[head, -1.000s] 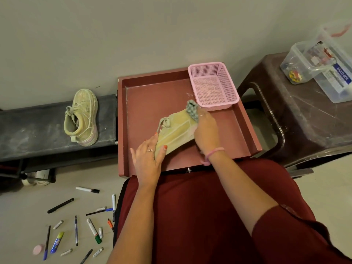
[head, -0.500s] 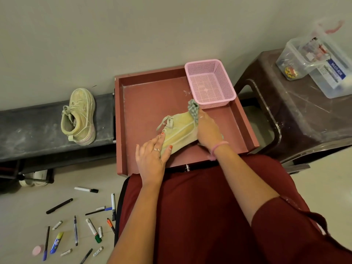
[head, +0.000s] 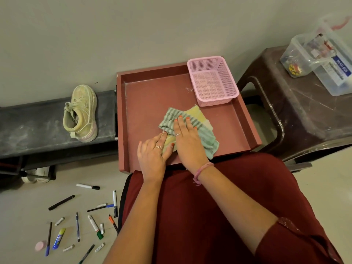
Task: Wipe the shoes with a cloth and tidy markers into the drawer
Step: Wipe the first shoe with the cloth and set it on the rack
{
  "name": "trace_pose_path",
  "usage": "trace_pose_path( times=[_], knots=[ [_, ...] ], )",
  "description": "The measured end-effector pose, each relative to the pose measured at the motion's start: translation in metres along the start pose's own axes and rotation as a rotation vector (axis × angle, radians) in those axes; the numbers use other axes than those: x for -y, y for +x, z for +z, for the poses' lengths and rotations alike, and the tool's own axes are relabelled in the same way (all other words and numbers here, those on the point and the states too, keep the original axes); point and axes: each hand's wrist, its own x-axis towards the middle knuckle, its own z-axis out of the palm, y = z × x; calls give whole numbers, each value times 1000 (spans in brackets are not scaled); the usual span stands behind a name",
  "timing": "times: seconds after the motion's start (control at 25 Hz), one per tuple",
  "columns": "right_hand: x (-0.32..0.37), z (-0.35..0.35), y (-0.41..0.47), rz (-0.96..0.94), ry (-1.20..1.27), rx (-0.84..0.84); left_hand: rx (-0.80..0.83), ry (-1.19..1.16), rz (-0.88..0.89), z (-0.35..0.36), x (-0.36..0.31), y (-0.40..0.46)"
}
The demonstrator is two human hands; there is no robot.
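Note:
A yellowish shoe point(head: 196, 113) lies in the red drawer point(head: 144, 103), mostly covered by a green striped cloth point(head: 209, 138). My right hand point(head: 187, 138) lies flat on the cloth with straight fingers, pressing it onto the shoe. My left hand point(head: 153, 151) rests on the near end of the shoe; only a sliver of shoe shows between my hands. The second shoe point(head: 82, 113) stands on a dark bench point(head: 28, 128) at the left. Several markers point(head: 93, 223) and pens lie scattered on the floor at the lower left.
A pink mesh basket point(head: 212, 80) sits in the drawer's far right corner. A brown plastic stool point(head: 297, 111) to the right carries clear plastic boxes point(head: 312, 54). A wall is close behind. My lap in red fabric point(head: 209, 206) fills the foreground.
The cloth, bunched at the shoe's far end before, now lies spread over the shoe. My right hand has moved left and flattened on it. My left hand stays at the shoe's near end.

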Motion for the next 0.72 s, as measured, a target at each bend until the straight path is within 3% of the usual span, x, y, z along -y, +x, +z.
trace_pose_path(
  times=[0.28,0.52,0.72],
  knots=[
    [-7,-28,47,65,-106,72,14,55,3,0,-4,-3],
    [1,13,-30,16,-5,-29,17,68,15,2,-1,-5],
    [-48,2,-14,84,-34,-88,1,11,18,-2,-4,-5]
  ],
)
